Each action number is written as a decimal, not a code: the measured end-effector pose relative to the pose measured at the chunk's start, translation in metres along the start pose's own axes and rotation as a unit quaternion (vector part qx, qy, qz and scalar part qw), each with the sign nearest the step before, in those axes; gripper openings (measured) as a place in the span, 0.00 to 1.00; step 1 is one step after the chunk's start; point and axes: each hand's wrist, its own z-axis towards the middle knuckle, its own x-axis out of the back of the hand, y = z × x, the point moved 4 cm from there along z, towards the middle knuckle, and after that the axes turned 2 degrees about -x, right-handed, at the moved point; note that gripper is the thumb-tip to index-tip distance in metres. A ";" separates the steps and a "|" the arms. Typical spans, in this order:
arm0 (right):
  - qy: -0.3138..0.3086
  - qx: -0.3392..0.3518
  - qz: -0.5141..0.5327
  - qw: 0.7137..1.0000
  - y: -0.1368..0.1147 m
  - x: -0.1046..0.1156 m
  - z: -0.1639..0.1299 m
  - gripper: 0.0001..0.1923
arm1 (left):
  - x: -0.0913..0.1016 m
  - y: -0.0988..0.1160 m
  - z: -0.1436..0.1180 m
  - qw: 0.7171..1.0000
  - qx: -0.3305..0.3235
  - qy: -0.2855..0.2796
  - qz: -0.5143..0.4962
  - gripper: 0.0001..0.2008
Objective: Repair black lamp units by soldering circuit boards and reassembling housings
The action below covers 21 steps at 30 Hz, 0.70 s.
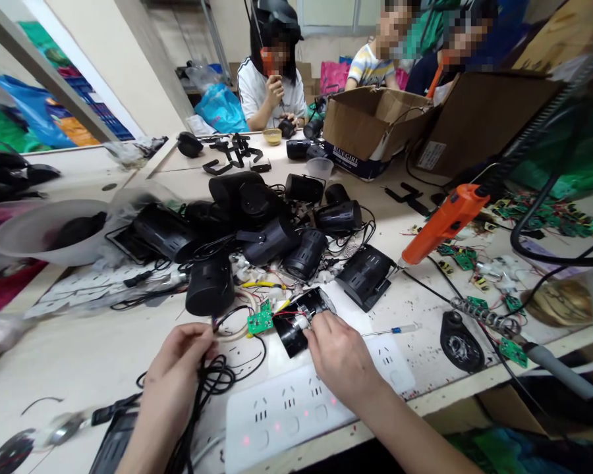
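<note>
My left hand [178, 362] is closed, thumb and fingers pinching a thin wire end of a black cable [220, 375] that lies coiled beside and below it. My right hand [338, 352] is closed on an open black half-cylinder housing [290, 337], its fingertips by a small white part inside. Exactly how the fingers grip there is partly hidden. A green circuit board [260, 318] with red wires lies between both hands, just left of the housing. A screwdriver [393, 330] with a blue and clear handle rests right of my right hand.
A white power strip [277, 421] with lit switches lies along the near edge. Black lamp housings [269, 240] pile up beyond my hands. An orange electric screwdriver [442, 224] hangs at right, near a soldering iron [558, 368]. Co-workers sit across the table behind a cardboard box [370, 125].
</note>
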 end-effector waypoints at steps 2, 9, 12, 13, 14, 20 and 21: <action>0.008 0.003 -0.002 1.000 0.000 0.000 0.000 0.08 | 0.002 0.012 -0.003 0.983 -0.118 0.032 0.140 0.19; 0.016 0.013 0.011 1.000 0.001 0.002 0.001 0.09 | -0.043 0.056 -0.027 0.827 -0.448 -0.129 0.314 0.29; 0.023 0.013 0.019 0.999 0.002 0.003 0.002 0.11 | -0.060 0.055 -0.023 0.822 -0.408 -0.183 0.353 0.33; 0.025 0.013 0.021 0.999 0.002 0.003 0.002 0.11 | -0.063 0.054 -0.020 0.825 -0.393 -0.187 0.360 0.34; 0.026 0.013 0.023 0.999 0.003 0.003 0.002 0.12 | -0.064 0.054 -0.018 0.830 -0.380 -0.187 0.363 0.34; 0.032 0.027 0.030 0.999 0.006 0.003 0.002 0.15 | -0.058 0.054 -0.015 0.851 -0.347 -0.185 0.347 0.32; 0.033 0.029 0.031 0.999 0.006 0.003 0.002 0.15 | -0.056 0.056 -0.016 0.851 -0.351 -0.185 0.344 0.31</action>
